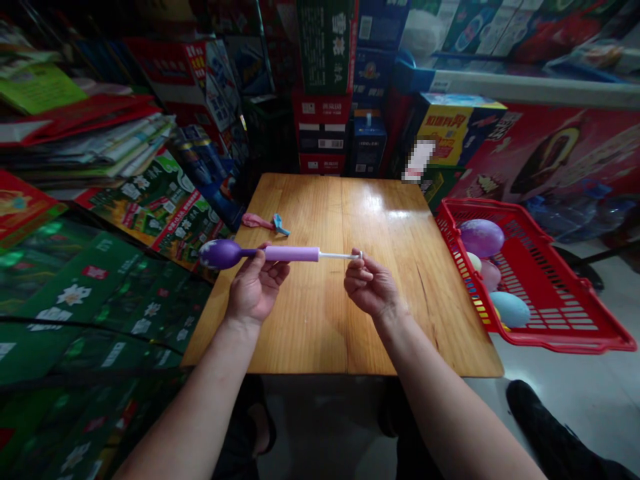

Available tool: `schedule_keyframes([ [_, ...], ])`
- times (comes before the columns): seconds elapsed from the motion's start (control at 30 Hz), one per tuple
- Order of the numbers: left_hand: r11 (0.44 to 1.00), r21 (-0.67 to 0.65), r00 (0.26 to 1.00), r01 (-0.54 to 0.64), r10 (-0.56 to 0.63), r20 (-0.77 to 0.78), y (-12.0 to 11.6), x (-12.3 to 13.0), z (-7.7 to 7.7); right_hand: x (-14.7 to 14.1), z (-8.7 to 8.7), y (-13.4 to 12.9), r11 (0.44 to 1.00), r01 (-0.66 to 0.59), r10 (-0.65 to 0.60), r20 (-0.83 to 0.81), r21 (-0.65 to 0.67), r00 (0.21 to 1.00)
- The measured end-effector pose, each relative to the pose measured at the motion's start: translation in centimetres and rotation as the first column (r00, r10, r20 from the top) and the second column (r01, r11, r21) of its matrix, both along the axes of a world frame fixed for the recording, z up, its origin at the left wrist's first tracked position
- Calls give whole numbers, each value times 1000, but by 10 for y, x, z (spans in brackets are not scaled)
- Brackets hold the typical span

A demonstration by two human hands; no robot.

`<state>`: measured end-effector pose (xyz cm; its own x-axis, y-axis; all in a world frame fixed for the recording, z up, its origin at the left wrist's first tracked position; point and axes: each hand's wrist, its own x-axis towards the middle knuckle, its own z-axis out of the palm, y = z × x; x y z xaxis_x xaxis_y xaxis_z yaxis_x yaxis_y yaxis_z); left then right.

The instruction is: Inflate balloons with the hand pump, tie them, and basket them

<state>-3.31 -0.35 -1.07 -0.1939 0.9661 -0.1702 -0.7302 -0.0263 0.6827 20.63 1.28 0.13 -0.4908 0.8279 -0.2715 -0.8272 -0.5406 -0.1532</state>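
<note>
Wooden table (320,320), stacked boxes (325,127), red basket (565,287) alongside

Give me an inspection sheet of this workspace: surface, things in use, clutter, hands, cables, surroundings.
Surface: light-brown wooden table, glare toward the far right.
Things in use: light-purple cylindrical pump, white rod extended; dark-purple patterned balloon at its left end.
Clutter: limp pink balloon, limp blue balloon, far left.
Hands: left hand at pump-balloon junction; right hand at rod's end.
Cables: thin black line across green cartons; cord or strap unclear.
Surroundings: red plastic basket holding inflated balloons, right.
</note>
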Motion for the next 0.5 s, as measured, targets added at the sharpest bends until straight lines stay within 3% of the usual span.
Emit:
schedule_keyframes([
  [0.07, 1000, 20, 1000, 9, -8, -17, -1, -1, 1, -1, 0, -1, 1000, 7, -7, 1, 3, 1000],
  [0.23, 991, -16, 991, 130, -131, -35, -11, 12, -4, -18, -8, -11, 991, -129, 126, 61, 40, 990],
  [0.4, 994, -36, 994, 105, -106, -16, -7, 7, -4, -14, -3, -9, 991, -129, 127, 67, 23, 990],
  [0.5, 1000, -4, 999, 30, -30, -21, -3, -2, 1, -3, 0, -3, 998, -67, 66, 47, 18, 997],
])
